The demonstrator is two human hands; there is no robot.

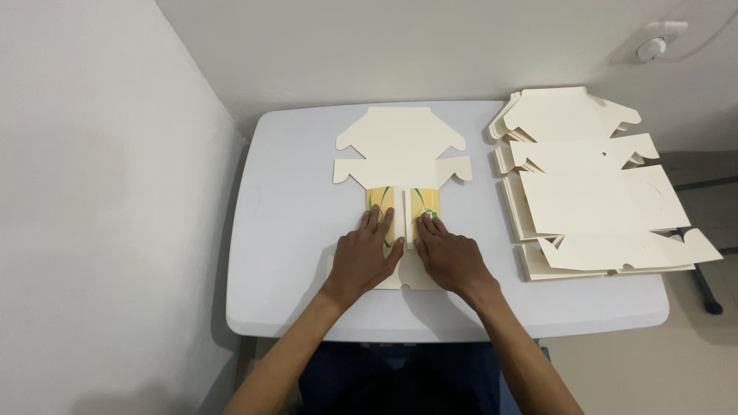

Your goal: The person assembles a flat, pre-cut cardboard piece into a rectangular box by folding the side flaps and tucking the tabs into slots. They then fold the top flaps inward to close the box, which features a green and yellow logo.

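Head view: I am pressing both palms flat on a cream die-cut carton blank (401, 165) lying at the middle of the white tabletop (292, 230). My left hand (361, 257) and right hand (452, 260) are lying side by side, fingers (378, 221) extended and gripping nothing, holding down two folded-in yellow printed flaps (380, 201). A stack of flat blanks (600, 200) is sitting well apart at right. Uneven pressure could, I judge, be skewing the crease or letting a flap spring open.
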